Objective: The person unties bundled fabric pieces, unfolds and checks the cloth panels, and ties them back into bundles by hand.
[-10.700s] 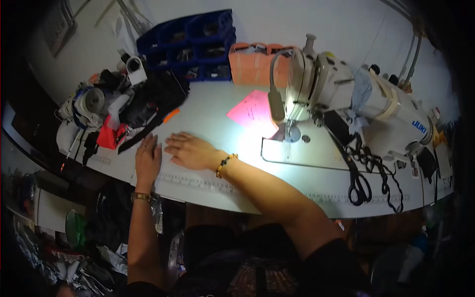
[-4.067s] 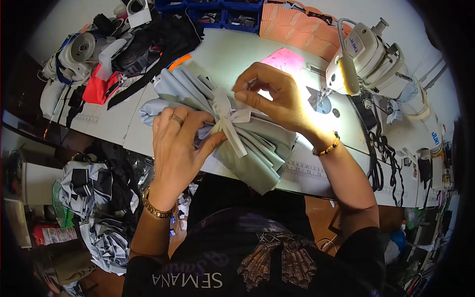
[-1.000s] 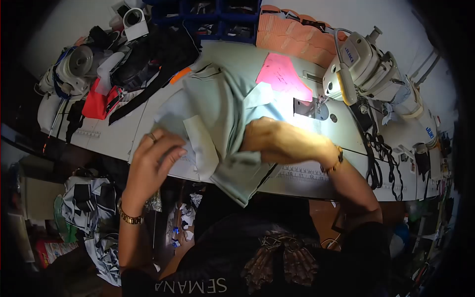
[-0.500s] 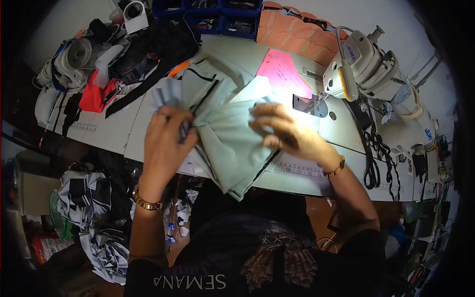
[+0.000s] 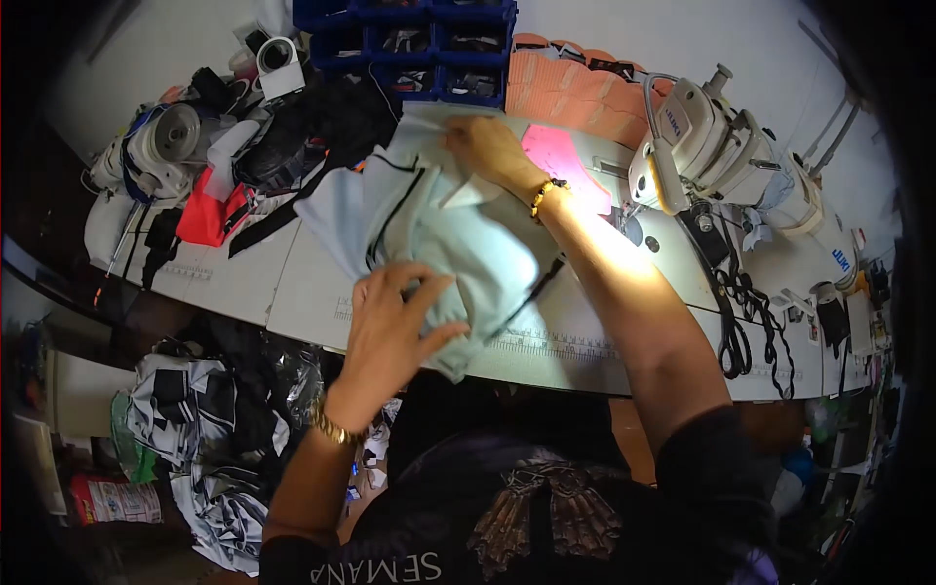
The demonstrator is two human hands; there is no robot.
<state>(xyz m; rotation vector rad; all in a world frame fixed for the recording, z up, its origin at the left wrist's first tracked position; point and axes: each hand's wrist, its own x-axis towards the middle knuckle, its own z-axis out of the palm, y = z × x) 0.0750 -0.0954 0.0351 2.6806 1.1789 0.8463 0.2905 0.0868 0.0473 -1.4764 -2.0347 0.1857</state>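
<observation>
A pale grey-green fabric piece (image 5: 468,253) with black edging lies loosely spread on the table, its lower corner at the front edge. My left hand (image 5: 395,317) rests at its lower left part, fingers spread and nothing gripped. Across the fabric reaches my right hand (image 5: 487,151), at the far edge of the cloth, with its fingers bent down and their tips blurred; whether they pinch the cloth is hidden. A pink paper piece (image 5: 565,166) lies right of that hand, beside the sewing machine (image 5: 692,146).
Blue bins (image 5: 405,49) and an orange organizer (image 5: 575,93) stand at the back. Black scissors (image 5: 731,346) lie at the right. At the left are a thread spool (image 5: 177,134), red fabric (image 5: 207,210) and dark cloth. A printed ruler (image 5: 561,343) runs along the front edge.
My right hand has moved away from me and left, to the far side of the fabric. My left hand has moved right and nearer the front edge, and its fingers have spread. The fabric has shifted and opened out.
</observation>
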